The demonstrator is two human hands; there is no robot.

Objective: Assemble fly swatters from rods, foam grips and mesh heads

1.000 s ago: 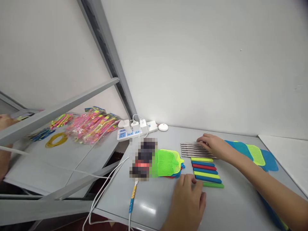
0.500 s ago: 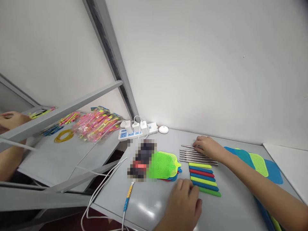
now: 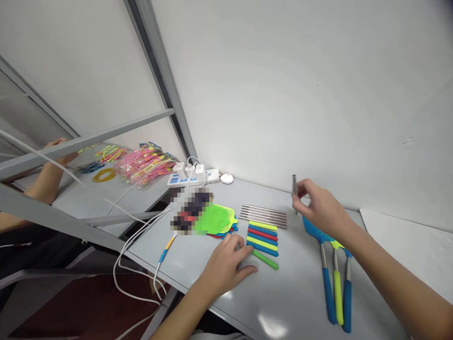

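My right hand (image 3: 314,203) pinches a metal rod (image 3: 294,186), which stands about upright above the table. My left hand (image 3: 228,262) rests low over the table with thumb and fingers apart. Its forefinger reaches the near end of a green handle (image 3: 265,259); whether it presses on it I cannot tell. Beyond that handle lies a row of yellow, blue and red handles (image 3: 262,232). Several more metal rods (image 3: 264,215) lie side by side behind them. Left of the rods is a stack of perforated fly swatter heads (image 3: 217,218), green on top.
Three assembled fly swatters (image 3: 335,278) lie under my right forearm. A power strip (image 3: 212,176) with chargers and a white round device (image 3: 227,178) sit by the wall. White cables (image 3: 122,255) hang over the left edge. Beyond the frame, another person's hand (image 3: 60,146) is near bagged pink items (image 3: 145,163).
My right hand has lifted one metal rod from the row and turned it upright. My left hand has opened near the green handle, which now lies apart from the others. The view has shifted right.
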